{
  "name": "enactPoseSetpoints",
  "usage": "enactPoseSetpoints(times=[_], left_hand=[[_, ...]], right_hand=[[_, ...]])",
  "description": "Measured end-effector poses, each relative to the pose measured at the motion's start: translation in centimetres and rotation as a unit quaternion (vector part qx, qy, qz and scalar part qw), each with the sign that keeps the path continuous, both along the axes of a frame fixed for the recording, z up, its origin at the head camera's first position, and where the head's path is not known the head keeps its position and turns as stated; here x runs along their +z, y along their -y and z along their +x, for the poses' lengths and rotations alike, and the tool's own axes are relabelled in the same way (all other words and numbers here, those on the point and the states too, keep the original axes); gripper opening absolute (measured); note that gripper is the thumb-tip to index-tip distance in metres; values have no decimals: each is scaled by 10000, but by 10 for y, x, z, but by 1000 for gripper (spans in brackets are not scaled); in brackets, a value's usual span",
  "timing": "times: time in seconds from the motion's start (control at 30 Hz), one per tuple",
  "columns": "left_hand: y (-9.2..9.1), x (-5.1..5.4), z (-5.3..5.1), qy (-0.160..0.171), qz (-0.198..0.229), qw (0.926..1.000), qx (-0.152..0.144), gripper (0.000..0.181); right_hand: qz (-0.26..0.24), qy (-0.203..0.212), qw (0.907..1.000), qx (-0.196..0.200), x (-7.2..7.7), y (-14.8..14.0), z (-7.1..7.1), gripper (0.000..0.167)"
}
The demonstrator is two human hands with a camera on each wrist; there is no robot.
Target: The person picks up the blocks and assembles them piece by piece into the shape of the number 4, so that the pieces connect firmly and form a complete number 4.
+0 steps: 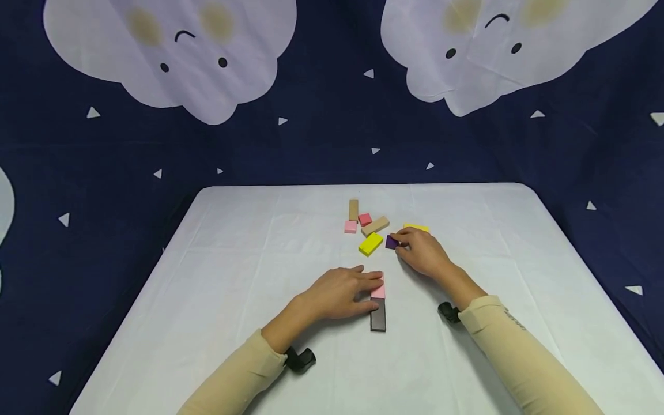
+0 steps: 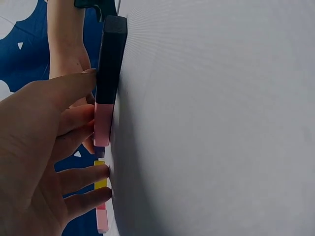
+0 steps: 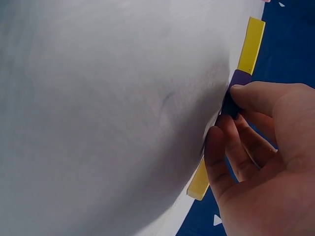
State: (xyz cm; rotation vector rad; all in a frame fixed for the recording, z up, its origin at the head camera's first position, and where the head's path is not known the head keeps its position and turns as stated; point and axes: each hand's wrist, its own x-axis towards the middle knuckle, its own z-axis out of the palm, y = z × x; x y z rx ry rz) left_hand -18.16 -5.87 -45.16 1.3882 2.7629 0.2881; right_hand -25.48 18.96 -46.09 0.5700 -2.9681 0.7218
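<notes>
A black oblong block (image 1: pixel 378 316) and a pink block (image 1: pixel 378 291) lie end to end on the white table. My left hand (image 1: pixel 339 293) rests over their left side, its thumb on the black block and fingertips on the pink one; the fingers are mostly straight. In the left wrist view, two fingertips are partly behind the pink block (image 2: pixel 103 124). Farther right, my right hand (image 1: pixel 422 252) pinches a small purple block (image 1: pixel 391 242) between thumb and fingers. The right wrist view shows the thumb against this purple block (image 3: pixel 240 78), which is low at the table surface.
Beside the purple block lies a yellow block (image 1: pixel 370 244), and another yellow block (image 1: pixel 416 227) is partly covered by the right hand. Behind are two tan blocks, one upright in view (image 1: pixel 354 210) and one slanted (image 1: pixel 376 226), a red block (image 1: pixel 365 219) and a pale pink block (image 1: pixel 350 227).
</notes>
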Motion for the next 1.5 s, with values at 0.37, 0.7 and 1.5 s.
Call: enactPoseSetpoints(times=[0.37, 0.7, 1.5], left_hand=[[-1, 1, -1, 98, 128, 9999, 45, 55], [-2, -1, -2, 21, 154, 9999, -29, 55], [-2, -1, -2, -94, 284, 9995, -96, 54]], right_hand=[[-48, 8, 10000, 51, 2, -1, 1, 39], [7, 95, 10000, -15, -2, -2, 0, 40], [-108, 180, 9998, -23, 1, -2, -2, 40]])
